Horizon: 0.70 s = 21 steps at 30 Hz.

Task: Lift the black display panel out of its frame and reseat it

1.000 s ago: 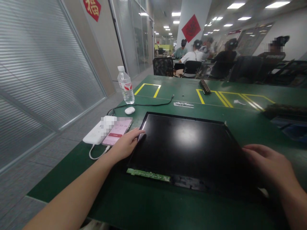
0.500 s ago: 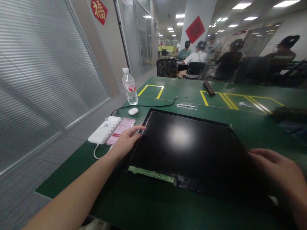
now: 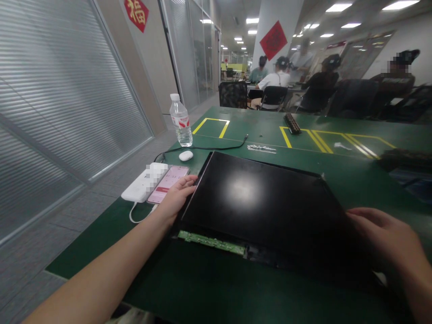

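Observation:
A black LCD screen panel [image 3: 280,202] lies in front of me, with a bright light reflection on its glossy face. A narrow green circuit board [image 3: 212,243] runs along its near edge. At the panel's left edge, my left hand [image 3: 177,195] is closed on the side, fingers curled against the frame. My right hand [image 3: 384,229] grips the opposite edge, thumb and fingers together, with part of the hold lost in shadow. The panel's left side looks slightly raised; how far its underside is off the table I cannot tell.
Left of the panel are a phone [image 3: 168,185], a white power bank [image 3: 143,183], a white earbud case [image 3: 186,155], a black cable [image 3: 212,147] and a water bottle [image 3: 181,123]. Farther back lies a dark ridged object [image 3: 292,124] on the green table [image 3: 256,119]. Several people sit beyond.
My left hand's fingers have drawn back from the panel's top face and curled around its left edge. That side of the panel has risen slightly. The right hand keeps its hold.

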Each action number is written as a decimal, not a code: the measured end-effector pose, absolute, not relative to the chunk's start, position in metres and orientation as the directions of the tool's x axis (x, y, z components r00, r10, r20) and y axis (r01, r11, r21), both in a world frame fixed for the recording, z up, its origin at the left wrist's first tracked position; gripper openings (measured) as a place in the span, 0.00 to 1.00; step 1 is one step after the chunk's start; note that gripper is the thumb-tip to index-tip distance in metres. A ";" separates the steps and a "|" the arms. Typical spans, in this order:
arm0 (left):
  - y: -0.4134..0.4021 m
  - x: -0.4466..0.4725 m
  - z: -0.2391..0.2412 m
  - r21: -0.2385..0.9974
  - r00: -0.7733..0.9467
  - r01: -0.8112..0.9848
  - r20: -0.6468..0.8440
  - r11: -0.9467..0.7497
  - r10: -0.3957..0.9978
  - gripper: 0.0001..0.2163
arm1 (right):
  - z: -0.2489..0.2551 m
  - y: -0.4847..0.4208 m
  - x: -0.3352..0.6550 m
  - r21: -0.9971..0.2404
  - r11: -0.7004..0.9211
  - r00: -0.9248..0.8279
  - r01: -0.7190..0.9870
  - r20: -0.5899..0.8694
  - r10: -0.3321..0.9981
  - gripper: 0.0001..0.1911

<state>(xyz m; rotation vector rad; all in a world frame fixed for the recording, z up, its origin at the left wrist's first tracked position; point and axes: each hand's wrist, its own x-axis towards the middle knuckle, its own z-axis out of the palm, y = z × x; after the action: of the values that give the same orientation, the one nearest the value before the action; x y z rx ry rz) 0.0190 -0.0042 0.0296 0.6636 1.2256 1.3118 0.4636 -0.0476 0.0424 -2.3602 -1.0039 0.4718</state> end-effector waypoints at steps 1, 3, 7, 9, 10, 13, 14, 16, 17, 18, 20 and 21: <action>-0.004 0.019 0.030 0.908 -0.168 -0.360 -0.292 0.217 0.942 0.16 | 0.042 -0.048 0.464 -0.591 -0.588 0.668 0.553 -0.108 0.737 0.24; -0.005 0.018 0.029 0.899 -0.153 -0.374 -0.303 0.229 0.940 0.17 | 0.040 -0.047 0.465 -0.600 -0.580 0.667 0.552 -0.100 0.738 0.23; -0.007 0.016 0.029 0.883 -0.101 -0.385 -0.331 0.270 0.938 0.20 | 0.039 -0.047 0.466 -0.602 -0.564 0.659 0.566 -0.081 0.748 0.22; -0.007 0.015 0.029 0.886 -0.077 -0.372 -0.326 0.277 0.942 0.20 | 0.040 -0.047 0.465 -0.599 -0.568 0.661 0.564 -0.083 0.746 0.21; -0.007 0.014 0.030 0.891 -0.066 -0.359 -0.322 0.278 0.945 0.19 | 0.041 -0.047 0.464 -0.598 -0.572 0.663 0.562 -0.088 0.744 0.21; -0.007 0.013 0.031 0.896 -0.039 -0.314 -0.342 0.313 0.939 0.13 | 0.042 -0.047 0.461 -0.590 -0.581 0.666 0.561 -0.095 0.740 0.22; -0.007 0.013 0.031 0.894 -0.033 -0.300 -0.358 0.332 0.933 0.12 | 0.042 -0.047 0.461 -0.588 -0.583 0.666 0.562 -0.097 0.740 0.23; -0.008 0.013 0.031 0.892 -0.031 -0.274 -0.382 0.360 0.924 0.10 | 0.042 -0.047 0.461 -0.585 -0.581 0.662 0.565 -0.098 0.743 0.25; -0.008 0.013 0.031 0.894 -0.032 -0.261 -0.385 0.364 0.922 0.09 | 0.041 -0.047 0.461 -0.582 -0.581 0.660 0.569 -0.099 0.745 0.26; -0.009 0.014 0.031 0.897 -0.030 -0.247 -0.384 0.366 0.923 0.09 | 0.040 -0.047 0.462 -0.578 -0.580 0.658 0.573 -0.098 0.747 0.27; -0.010 0.014 0.030 0.906 -0.036 -0.222 -0.378 0.361 0.925 0.11 | 0.040 -0.048 0.463 -0.563 -0.577 0.648 0.591 -0.094 0.756 0.29; -0.010 0.014 0.031 0.908 -0.041 -0.214 -0.378 0.361 0.925 0.12 | 0.040 -0.048 0.463 -0.558 -0.574 0.645 0.599 -0.090 0.759 0.29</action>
<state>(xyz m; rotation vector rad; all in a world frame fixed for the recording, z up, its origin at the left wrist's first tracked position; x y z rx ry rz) 0.0142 -0.0103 0.0308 0.7428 1.2733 1.0713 0.4631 -0.0478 0.0395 -2.3778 -1.0608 0.4415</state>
